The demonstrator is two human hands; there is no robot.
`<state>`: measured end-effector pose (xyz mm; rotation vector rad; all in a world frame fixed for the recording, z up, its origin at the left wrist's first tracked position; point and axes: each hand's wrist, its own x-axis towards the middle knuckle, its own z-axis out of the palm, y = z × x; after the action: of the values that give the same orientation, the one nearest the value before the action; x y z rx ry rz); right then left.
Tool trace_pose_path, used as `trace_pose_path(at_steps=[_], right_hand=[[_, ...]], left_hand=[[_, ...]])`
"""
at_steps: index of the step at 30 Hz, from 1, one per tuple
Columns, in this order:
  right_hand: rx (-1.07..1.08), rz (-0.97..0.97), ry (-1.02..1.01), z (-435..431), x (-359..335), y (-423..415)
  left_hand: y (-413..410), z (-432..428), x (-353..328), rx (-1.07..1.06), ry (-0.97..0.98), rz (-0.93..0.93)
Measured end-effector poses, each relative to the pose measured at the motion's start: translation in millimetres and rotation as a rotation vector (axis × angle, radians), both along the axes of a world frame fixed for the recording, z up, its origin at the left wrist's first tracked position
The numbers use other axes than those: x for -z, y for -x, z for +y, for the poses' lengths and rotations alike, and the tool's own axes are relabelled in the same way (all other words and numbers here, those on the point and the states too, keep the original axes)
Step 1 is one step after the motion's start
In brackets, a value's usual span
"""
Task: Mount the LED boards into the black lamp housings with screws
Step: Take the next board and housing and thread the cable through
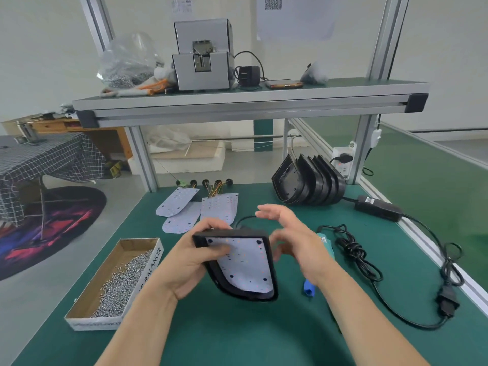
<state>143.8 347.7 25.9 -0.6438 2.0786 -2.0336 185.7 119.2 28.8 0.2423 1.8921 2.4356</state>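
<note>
Housing (227, 233): up off the green mat (237, 334) in my left hand (184, 262), tilted toward me so I can look straight down into it.
Board (245, 262): the white LED one is lying inside the housing, roughly lined up with its outline.
Left hand: fingers wrapped round the housing's left edge and thumb pressed on the board. That's my guess at why the board doesn't slide out at this tilt.
Right hand (293, 233): loose and open just right of the housing, holding nothing. It's a bit blurry, but I don't see it touching anything.
Screw holes: they look dark and empty to me, so I'd say nothing's fastened yet. Can't swear to it at this size.
Screws (121, 283): heaped in the cardboard box (151, 268) on my left, near the hand that's busy.
Screwdriver (326, 243): the teal one is on the mat right behind my right hand, so that's the easy grab.
In the way: its black cord (353, 249) is bunched up beside it and could drag.
Further back: spare boards (182, 207) fanned out, a stack of empty housings (309, 180) leaning together, and a power brick (379, 207) off right, all well clear.
</note>
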Motion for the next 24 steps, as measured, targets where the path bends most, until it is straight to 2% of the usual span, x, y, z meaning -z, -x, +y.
trace_pose_path(at_steps=[2, 4, 8, 10, 14, 16, 20, 24], right_hand=[[-0.154, 0.005, -0.223, 1, 8, 2], [-0.215, 0.091, -0.374, -6, 13, 2], [-0.085, 0.199, -0.343, -7, 9, 6], [-0.101, 0.217, -0.277, -2, 3, 7], [-0.158, 0.203, -0.178, 5, -14, 3], [-0.17, 0.247, -0.28, 9, -25, 2], [-0.168, 0.455, -0.533, 11, -36, -1], [-0.11, 0.549, -0.613, 2, -37, -7]], left_hand=[[0, -4, 1, 0.078, -0.004, 0.017], [2, -5, 2, 0.12, -0.003, 0.03], [4, -11, 5, 0.218, 0.011, 0.053], [5, -16, 7, 0.232, -0.012, 0.045], [10, -25, 19, 0.129, -0.1, -0.005], [11, -28, 24, 0.069, -0.143, -0.028], [11, -36, 31, 0.005, -0.214, -0.069], [15, -39, 22, -0.16, -0.073, -0.135]])
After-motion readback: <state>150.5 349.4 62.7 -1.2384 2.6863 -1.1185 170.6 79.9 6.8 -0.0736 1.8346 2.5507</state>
